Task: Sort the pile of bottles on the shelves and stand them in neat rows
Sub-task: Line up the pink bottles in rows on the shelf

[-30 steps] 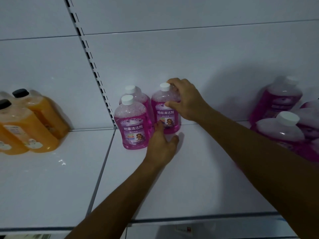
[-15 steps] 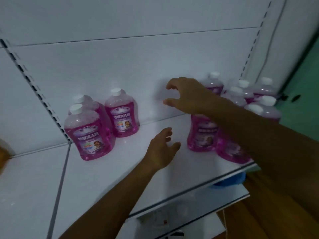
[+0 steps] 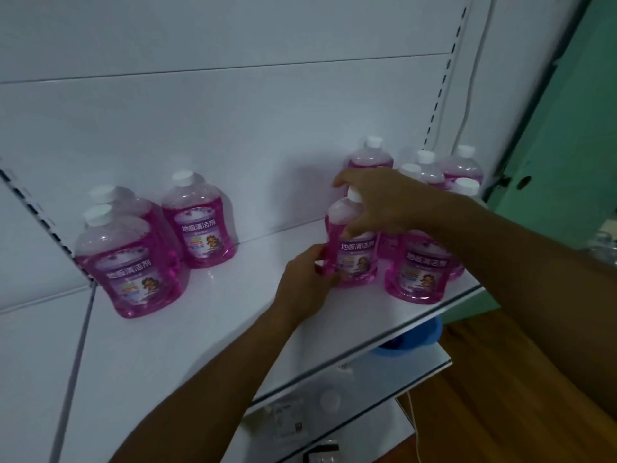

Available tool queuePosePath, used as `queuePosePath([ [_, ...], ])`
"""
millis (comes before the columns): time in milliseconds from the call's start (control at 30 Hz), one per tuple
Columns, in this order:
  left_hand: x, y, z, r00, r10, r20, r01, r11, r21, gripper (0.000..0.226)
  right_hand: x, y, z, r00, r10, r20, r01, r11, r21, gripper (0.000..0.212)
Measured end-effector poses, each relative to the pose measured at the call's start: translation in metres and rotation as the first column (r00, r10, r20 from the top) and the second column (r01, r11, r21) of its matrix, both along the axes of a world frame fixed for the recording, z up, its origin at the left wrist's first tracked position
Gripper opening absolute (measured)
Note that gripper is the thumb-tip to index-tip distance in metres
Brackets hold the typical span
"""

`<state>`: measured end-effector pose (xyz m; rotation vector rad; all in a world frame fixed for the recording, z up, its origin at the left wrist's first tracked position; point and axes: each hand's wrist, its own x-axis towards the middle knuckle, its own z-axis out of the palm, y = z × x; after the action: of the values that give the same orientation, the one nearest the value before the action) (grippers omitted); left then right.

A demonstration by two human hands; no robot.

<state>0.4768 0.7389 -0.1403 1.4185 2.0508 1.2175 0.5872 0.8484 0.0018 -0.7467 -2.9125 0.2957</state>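
Three pink floor-cleaner bottles [image 3: 132,262] with white caps stand at the left of the white shelf [image 3: 207,332]. About seven more cluster at its right end, several half hidden behind the right arm. The right hand [image 3: 377,202] curls its fingers over the held bottle [image 3: 352,248] at the neck, while the left hand [image 3: 305,282] grips its base, fingers wrapped round it.
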Motion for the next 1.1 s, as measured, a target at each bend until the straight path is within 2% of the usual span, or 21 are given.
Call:
queuePosePath([
  [133,-0.021,-0.024,0.001,0.995,0.099,-0.008,-0.099,0.995,-0.027,0.046,-0.029,-0.015,-0.002,0.99,0.1,-0.095,-0.101,0.995,-0.007,0.073],
  [300,-0.052,-0.07,0.004,0.948,0.297,0.118,-0.308,0.947,0.092,0.049,-0.084,-0.045,-0.005,0.95,0.257,-0.175,-0.261,0.965,-0.004,0.056],
  [500,-0.067,-0.112,0.005,0.875,0.484,0.017,-0.477,0.854,0.208,0.034,-0.137,-0.076,-0.004,0.883,0.402,-0.241,-0.412,0.911,0.006,0.053],
  [833,-0.077,-0.126,-0.002,0.829,0.534,-0.166,-0.519,0.845,0.128,0.059,-0.176,-0.09,-0.012,0.855,0.486,-0.179,-0.48,0.874,0.079,0.046],
  [1000,-0.067,-0.129,-0.002,0.768,0.608,-0.199,-0.568,0.791,0.225,0.052,-0.176,-0.09,-0.018,0.863,0.462,-0.205,-0.453,0.887,0.094,0.048],
  [1100,-0.061,-0.129,-0.002,0.754,0.61,-0.242,-0.547,0.788,0.283,0.038,-0.172,-0.093,-0.024,0.86,0.446,-0.248,-0.442,0.894,0.075,0.055],
])
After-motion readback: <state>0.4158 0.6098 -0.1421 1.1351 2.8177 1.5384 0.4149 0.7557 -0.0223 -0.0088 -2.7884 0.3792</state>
